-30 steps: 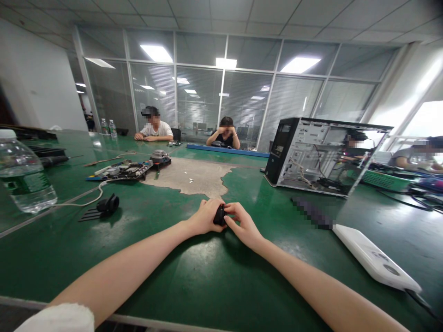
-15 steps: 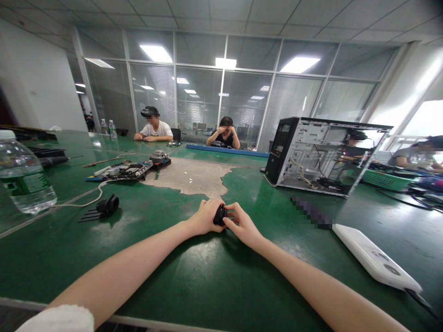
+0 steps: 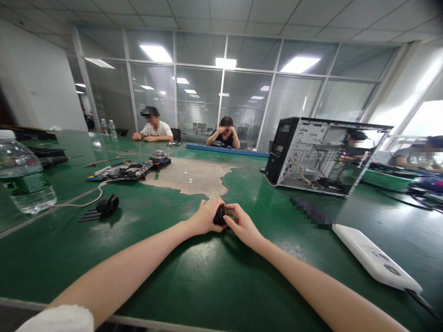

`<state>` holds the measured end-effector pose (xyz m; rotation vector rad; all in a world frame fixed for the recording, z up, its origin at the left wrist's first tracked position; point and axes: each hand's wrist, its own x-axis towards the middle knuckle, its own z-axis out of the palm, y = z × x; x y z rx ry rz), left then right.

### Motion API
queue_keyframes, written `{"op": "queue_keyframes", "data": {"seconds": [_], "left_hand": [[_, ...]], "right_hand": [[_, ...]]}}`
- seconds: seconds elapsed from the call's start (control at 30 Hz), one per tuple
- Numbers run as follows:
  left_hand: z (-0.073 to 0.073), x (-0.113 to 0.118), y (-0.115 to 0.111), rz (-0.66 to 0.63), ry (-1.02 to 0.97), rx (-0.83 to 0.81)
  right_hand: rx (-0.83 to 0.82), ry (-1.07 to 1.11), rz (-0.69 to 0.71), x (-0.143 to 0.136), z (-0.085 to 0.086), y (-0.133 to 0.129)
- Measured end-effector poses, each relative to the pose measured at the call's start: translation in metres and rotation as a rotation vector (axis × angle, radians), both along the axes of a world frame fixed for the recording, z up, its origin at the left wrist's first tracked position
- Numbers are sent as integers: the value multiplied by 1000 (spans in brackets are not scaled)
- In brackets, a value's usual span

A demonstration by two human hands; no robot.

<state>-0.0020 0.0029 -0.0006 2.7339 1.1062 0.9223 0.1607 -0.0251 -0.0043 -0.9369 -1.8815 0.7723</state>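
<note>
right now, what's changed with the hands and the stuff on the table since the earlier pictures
Very little: the right hand has shifted its grip slightly on the small black part. Nothing was newly taken hold of or let go. The left hand still holds the part, and the water bottle, circuit board and open computer case stayed put.

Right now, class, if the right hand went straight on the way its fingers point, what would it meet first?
Probably the black object held in the left hand; the right hand seems to touch it, though contact is hard to judge.
</note>
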Motion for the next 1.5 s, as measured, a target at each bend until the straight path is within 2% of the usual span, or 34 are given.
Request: {"op": "queue_keyframes", "data": {"seconds": [0.1,0.27,0.47,0.67,0.93,1.1,1.3,1.5], "left_hand": [[-1,0,1,-4,-2,-5],[-1,0,1,-9,-10,-7],[0,1,0,-1,-3,-11],[0,1,0,4,1,-6],[-2,1,1,10,-5,-18],[0,1,0,7,-3,-15],[-1,0,1,-14,-9,7],[-2,0,1,-13,-14,6]], "right_hand": [[18,-18,12,0,2,-2],[166,-26,-21,0,5,-5],[76,29,-18,-1,2,-2],[6,-19,8,0,0,0],[151,-6,-38,1,4,-3],[54,40,-29,0,1,0],[-59,13,51,0,0,-1],[109,-7,-16,0,3,-3]]}}
